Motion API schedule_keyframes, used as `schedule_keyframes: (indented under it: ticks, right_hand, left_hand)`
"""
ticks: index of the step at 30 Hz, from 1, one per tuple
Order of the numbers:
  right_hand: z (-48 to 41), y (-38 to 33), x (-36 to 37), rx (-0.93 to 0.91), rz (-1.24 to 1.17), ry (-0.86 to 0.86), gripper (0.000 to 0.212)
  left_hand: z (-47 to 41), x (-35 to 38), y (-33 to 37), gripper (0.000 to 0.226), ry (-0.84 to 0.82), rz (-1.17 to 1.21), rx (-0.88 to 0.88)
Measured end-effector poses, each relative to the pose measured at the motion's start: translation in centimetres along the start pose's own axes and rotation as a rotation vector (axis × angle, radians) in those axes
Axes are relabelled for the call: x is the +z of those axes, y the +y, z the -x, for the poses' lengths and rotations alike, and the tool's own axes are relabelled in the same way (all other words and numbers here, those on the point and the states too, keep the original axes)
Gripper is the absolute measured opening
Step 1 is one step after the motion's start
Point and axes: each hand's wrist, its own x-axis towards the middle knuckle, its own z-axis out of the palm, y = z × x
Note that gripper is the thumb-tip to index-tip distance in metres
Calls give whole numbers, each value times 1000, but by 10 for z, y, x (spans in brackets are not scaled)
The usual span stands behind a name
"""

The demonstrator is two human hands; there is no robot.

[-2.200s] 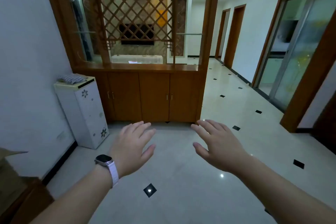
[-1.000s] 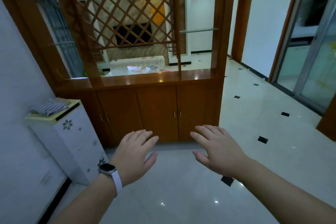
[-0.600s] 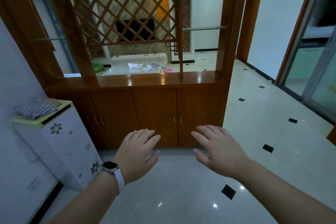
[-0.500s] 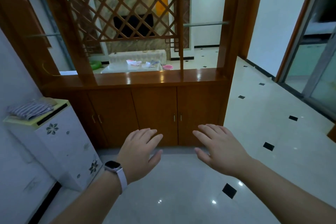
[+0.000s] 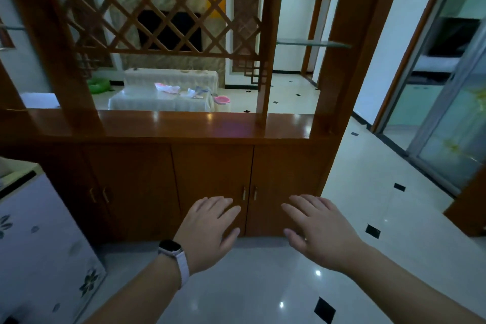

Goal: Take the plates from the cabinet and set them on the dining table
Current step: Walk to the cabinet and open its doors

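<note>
Facing glossy wooden cabinet [image 5: 210, 187], flat empty hands.

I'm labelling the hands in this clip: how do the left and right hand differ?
The left hand has a smartwatch with a pale strap at its wrist; the right hand has a bare wrist. The left hand lies in front of the middle cabinet door, the right before the rightmost door. Both are open, palms down, empty.
</note>
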Motion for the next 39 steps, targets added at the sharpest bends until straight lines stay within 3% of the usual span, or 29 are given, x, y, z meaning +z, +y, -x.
schedule_keyframes:
  ticks: [11, 21, 35, 39]
  right_hand:
    - [-90, -7, 41, 16, -34, -37, 52]
    - [-149, 27, 100, -1, -115, -72, 50]
    - [-262, 140, 206, -35, -241, -152, 51]
    - [-286, 164, 236, -39, -257, -226, 51]
  left_hand:
    - [-56, 51, -82, 42, -3, 95, 42]
    - [-112, 104, -102, 41, -103, 134, 31]
    - [-238, 225, -107, 44, -281, 221, -149]
    - [-255, 258, -106, 55, -376, 351, -318]
